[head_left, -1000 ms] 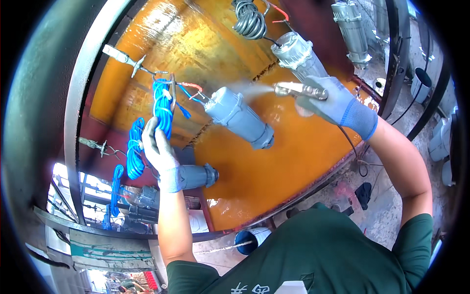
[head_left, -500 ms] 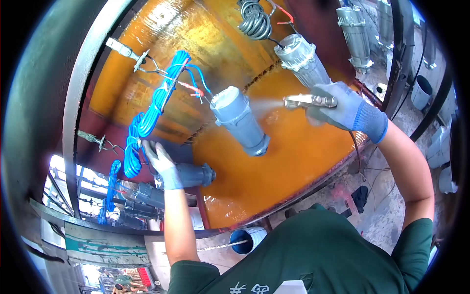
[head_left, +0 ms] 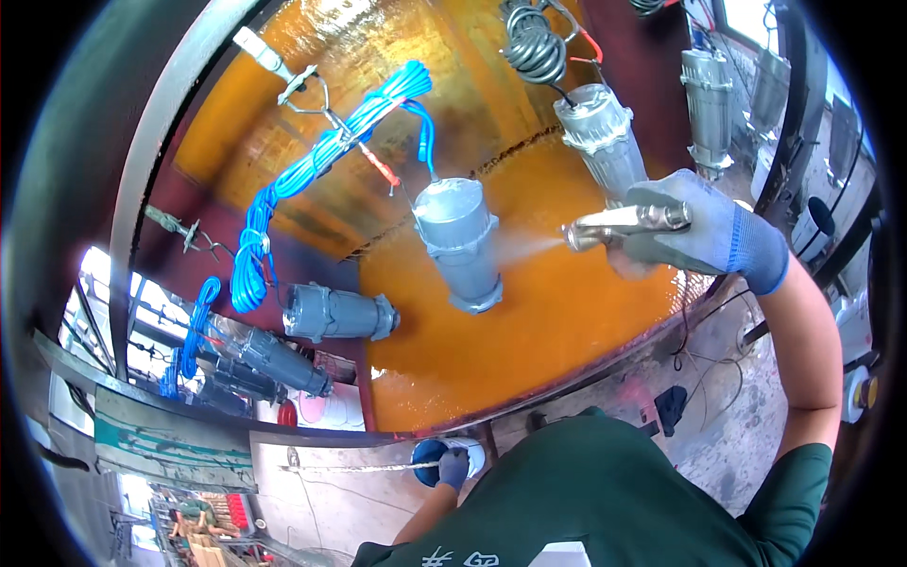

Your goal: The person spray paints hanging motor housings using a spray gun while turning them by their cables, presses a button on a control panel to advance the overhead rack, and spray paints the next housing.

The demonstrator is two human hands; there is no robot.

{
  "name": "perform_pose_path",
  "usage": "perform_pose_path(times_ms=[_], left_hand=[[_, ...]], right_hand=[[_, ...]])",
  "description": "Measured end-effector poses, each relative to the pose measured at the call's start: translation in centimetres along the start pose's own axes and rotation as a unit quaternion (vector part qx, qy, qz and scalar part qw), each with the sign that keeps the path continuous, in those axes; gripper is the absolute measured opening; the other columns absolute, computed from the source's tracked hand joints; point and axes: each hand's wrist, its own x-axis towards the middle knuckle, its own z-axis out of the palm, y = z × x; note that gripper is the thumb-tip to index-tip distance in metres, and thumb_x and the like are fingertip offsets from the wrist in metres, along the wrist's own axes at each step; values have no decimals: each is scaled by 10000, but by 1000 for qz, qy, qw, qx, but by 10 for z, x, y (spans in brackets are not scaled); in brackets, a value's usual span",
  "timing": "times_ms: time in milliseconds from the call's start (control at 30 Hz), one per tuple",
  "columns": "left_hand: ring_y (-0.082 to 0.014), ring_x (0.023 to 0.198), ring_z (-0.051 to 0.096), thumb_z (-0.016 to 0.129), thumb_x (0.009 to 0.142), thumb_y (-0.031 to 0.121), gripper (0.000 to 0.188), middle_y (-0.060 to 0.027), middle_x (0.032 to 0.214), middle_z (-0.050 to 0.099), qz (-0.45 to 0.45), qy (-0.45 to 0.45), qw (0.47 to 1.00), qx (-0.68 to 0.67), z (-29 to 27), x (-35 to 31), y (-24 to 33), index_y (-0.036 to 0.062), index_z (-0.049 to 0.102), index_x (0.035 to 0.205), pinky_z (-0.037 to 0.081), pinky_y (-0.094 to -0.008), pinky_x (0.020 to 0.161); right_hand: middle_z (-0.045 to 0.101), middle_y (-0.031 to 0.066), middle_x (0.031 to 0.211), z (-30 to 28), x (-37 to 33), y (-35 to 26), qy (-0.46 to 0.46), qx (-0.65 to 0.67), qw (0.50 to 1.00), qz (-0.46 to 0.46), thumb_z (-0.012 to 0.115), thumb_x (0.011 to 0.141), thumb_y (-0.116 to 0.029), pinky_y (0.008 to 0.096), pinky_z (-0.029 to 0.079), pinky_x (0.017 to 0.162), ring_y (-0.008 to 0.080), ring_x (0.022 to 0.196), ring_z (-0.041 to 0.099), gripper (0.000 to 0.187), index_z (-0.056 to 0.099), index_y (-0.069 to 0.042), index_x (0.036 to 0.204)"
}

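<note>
R hand closed round spray gun; L hand at bucket w/ rod in it, grip unclear.

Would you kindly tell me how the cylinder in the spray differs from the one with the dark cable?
The sprayed cylinder carries a blue cable; the other cylinder has a dark cable. Mist from the spray gun meets the sprayed cylinder, not the other cylinder. The sprayed cylinder shows end to end, while the right hand partly hides the other cylinder. Both are greyish.
</note>
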Motion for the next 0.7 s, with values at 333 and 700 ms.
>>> perform_pose_path(times_ms=[333, 700], left_hand=[[-404, 985, 755, 641, 933, 289, 314, -222, 1004, 791, -157, -13, 987, -33, 9, -60, -57, 35, 798, 1034, 570, -475, 892], [-311, 856, 772, 660, 966, 370, 370, -174, 924, 798, -94, -90, 990, -45, 16, -52, 11, 44, 823, 1034, 579, -414, 802]], right_hand=[[720, 81, 710, -17, 64, -64, -6, -18, 999, -37, 707, 942, -234, 344, 528, 561, 172, 557, 651, 215, 671, -24, 910], [743, 79, 744, -19, 76, -57, -63, 70, 996, 3, 726, 987, -282, 312, 571, 573, 126, 612, 704, 284, 704, -2, 1027]])
